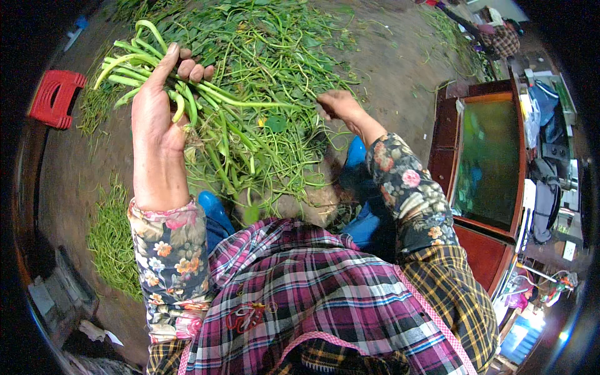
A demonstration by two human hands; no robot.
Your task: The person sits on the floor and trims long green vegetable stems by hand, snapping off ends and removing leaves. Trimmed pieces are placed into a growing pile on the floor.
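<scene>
My left hand is wrapped around a bunch of thick green stems, raised over the floor at the left. Their cut or snapped ends poke out past the thumb, and longer stalks trail down to the right. My right hand hangs over the right side of a large heap of leafy green vines. Its fingers are drawn together close to the thin end of one long stem; whether they pinch it is not clear. Both forearms wear floral sleeve covers.
A smaller pile of thin green stems lies at the left, below a red plastic stool. A dark red cabinet with a glass front stands on the right. Another person is at the upper right beside more greens. Blue boots flank the heap.
</scene>
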